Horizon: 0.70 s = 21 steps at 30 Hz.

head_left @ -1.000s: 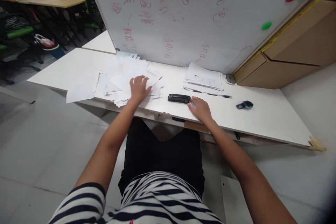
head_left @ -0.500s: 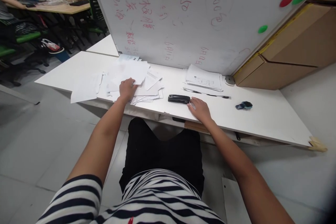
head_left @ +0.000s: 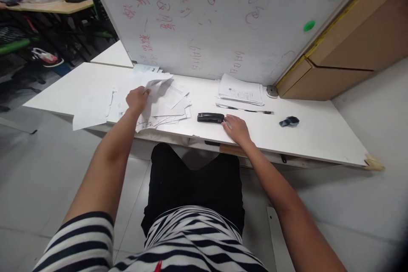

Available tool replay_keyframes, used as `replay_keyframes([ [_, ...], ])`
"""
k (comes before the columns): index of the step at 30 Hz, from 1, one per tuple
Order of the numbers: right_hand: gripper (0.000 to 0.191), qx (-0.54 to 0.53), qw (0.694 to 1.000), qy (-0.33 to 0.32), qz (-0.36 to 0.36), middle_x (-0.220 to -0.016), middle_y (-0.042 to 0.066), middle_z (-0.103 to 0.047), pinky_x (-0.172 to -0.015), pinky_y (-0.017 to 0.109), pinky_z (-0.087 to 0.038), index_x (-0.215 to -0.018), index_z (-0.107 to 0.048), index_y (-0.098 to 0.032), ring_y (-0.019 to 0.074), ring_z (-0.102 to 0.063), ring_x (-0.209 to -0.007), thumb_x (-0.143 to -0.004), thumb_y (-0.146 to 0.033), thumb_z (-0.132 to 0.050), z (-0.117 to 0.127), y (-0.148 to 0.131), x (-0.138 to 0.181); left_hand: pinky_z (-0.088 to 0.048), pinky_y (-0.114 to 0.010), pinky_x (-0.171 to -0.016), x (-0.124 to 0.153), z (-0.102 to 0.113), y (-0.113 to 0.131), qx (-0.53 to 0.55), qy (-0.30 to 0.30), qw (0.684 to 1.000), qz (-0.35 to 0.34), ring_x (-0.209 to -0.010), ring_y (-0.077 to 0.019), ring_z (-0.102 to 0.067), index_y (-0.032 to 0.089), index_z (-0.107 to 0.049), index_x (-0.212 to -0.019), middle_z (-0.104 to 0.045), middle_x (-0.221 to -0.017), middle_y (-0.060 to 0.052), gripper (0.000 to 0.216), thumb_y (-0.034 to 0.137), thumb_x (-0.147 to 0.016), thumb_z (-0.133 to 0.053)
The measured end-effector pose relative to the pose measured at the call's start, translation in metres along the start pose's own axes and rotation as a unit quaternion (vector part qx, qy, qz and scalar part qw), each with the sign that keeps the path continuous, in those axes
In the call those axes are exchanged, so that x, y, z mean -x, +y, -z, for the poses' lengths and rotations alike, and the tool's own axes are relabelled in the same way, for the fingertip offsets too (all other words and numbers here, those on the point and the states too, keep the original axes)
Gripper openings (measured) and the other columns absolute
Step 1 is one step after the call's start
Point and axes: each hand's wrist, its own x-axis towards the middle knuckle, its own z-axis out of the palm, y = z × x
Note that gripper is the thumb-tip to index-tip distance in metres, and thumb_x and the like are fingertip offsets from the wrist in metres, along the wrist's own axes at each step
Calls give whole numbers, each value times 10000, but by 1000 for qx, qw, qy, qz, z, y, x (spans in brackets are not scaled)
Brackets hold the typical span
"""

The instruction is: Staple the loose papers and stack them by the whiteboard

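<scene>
My left hand (head_left: 138, 98) pinches the edge of a sheet of paper (head_left: 155, 93). That sheet is raised and curled above a loose spread of papers (head_left: 174, 112) on the white desk. To the right, a black stapler (head_left: 210, 117) lies flat on the desk near its front edge. My right hand (head_left: 236, 129) is at the stapler's right end, with thumb and fingers closed around that end; part of the grip is hidden.
A neat paper stack (head_left: 240, 90) lies by the whiteboard (head_left: 216, 21), with a thin black-and-white strip (head_left: 244, 109) in front. A small dark blue object (head_left: 289, 121) sits further right. Cardboard boxes (head_left: 344, 51) stand at the right back. More sheets (head_left: 91, 110) overhang the front edge at left.
My left hand has moved left and lifted the sheet, which now curls up off the pile. My right hand stays at the stapler. The whole view has shifted slightly.
</scene>
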Motion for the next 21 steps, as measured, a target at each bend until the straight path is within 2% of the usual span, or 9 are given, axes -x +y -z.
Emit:
replay_keyframes([
  [3,340,-7,1000,12,-4,-1289,86,-600,-988,438,-403,-1122,-639,-208,267,-524,-1203,-942,-371,-402,1,0,-1,-408,-310,-687,8,18,6,99,58,993,-14,-770,-209,-549,177,-597,-833,-618,-768,-52,349,496,-865,-460],
  [6,345,-17,1000,14,-10,-1276,91,-607,-992,453,-401,-1142,-631,-214,279,-529,-1196,-939,-379,-406,1,1,-1,-435,-262,-671,41,38,18,253,75,962,-66,-760,-168,-561,175,-622,-897,-637,-776,-13,342,494,-851,-507],
  [9,418,-47,999,17,-9,-1314,120,-575,-1021,466,-384,-1261,-564,-199,295,-501,-1235,-927,-412,-431,4,0,-1,-480,-271,-696,85,55,31,372,41,922,-100,-803,-180,-603,172,-652,-949,-678,-853,-17,406,543,-804,-578],
  [12,633,-124,991,45,-6,-1457,136,-425,-1083,485,-328,-1428,-378,-199,303,-379,-1347,-882,-492,-507,13,-12,3,-513,-318,-737,123,65,38,433,-3,895,-108,-851,-215,-635,171,-676,-930,-700,-887,-38,443,580,-768,-620],
  [14,821,-228,972,65,-8,-1534,123,-296,-1098,490,-316,-1504,-189,-230,292,-308,-1394,-842,-549,-554,23,-28,8,-525,-346,-753,141,66,38,454,-39,884,-107,-869,-234,-646,178,-689,-917,-709,-894,-46,442,585,-752,-641],
  [16,918,-350,934,68,-10,-1557,107,-247,-1079,481,-353,-1518,-74,-266,278,-312,-1396,-818,-582,-576,34,-48,13,-530,-363,-763,152,61,36,474,-82,870,-111,-874,-243,-653,185,-697,-907,-714,-900,-49,430,580,-739,-660],
  [17,909,-404,913,60,-15,-1543,101,-286,-1062,474,-379,-1513,-101,-279,273,-350,-1376,-810,-583,-590,40,-57,15,-530,-367,-765,156,57,36,483,-104,862,-114,-873,-244,-655,188,-699,-902,-716,-902,-49,427,580,-735,-665],
  [18,852,-450,892,44,-25,-1502,97,-368,-1039,466,-408,-1493,-195,-285,273,-411,-1337,-805,-574,-605,46,-65,17,-531,-369,-763,159,51,37,491,-123,855,-115,-868,-245,-656,190,-699,-894,-716,-898,-50,429,586,-733,-665],
  [21,516,-531,843,-25,-80,-1219,81,-645,-917,442,-501,-1218,-586,-252,281,-605,-1112,-790,-533,-650,59,-79,21,-531,-368,-750,170,35,43,508,-170,839,-98,-853,-241,-654,189,-689,-890,-711,-888,-55,471,632,-744,-625],
])
